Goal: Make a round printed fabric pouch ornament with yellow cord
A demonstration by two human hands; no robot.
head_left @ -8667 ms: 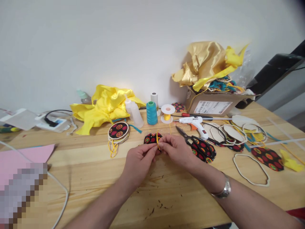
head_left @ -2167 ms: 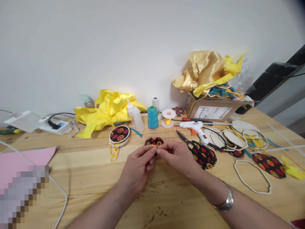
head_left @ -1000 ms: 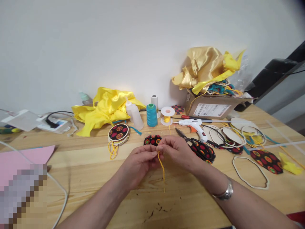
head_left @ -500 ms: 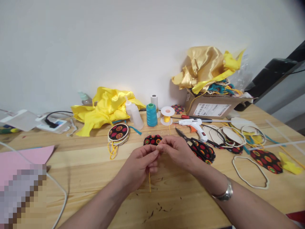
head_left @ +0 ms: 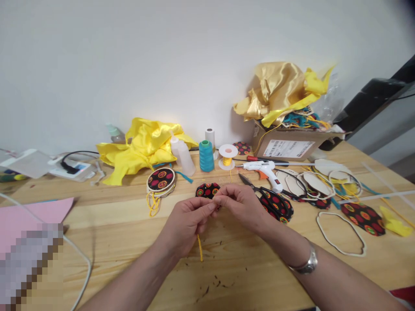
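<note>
My left hand [head_left: 191, 220] is closed in a pinch, and a yellow cord [head_left: 200, 248] hangs down below its fingers. Thumb and forefinger of my right hand [head_left: 238, 205] pinch at the same spot, fingertips touching the left ones; the bit between them is too small to make out. Just behind the fingertips lies a black patterned fabric piece [head_left: 207, 189], partly covered. Black-handled scissors [head_left: 259, 188] rest on another patterned piece [head_left: 281, 205] right of my right hand. A spool of yellow cord [head_left: 228, 157] stands beyond the hands.
A white glue gun [head_left: 262, 168], a teal thread cone [head_left: 206, 156] and a squeeze bottle [head_left: 184, 157] stand behind. Yellow satin [head_left: 142, 142] lies left; a cardboard box [head_left: 285, 142] heaped with fabric is at back right. Wooden frames [head_left: 340, 233] and a round patterned piece [head_left: 161, 179] lie about.
The hanging end of the yellow cord has swung slightly left, and the left fingers have shifted a little. Both hands stay pinched together in about the same place.
</note>
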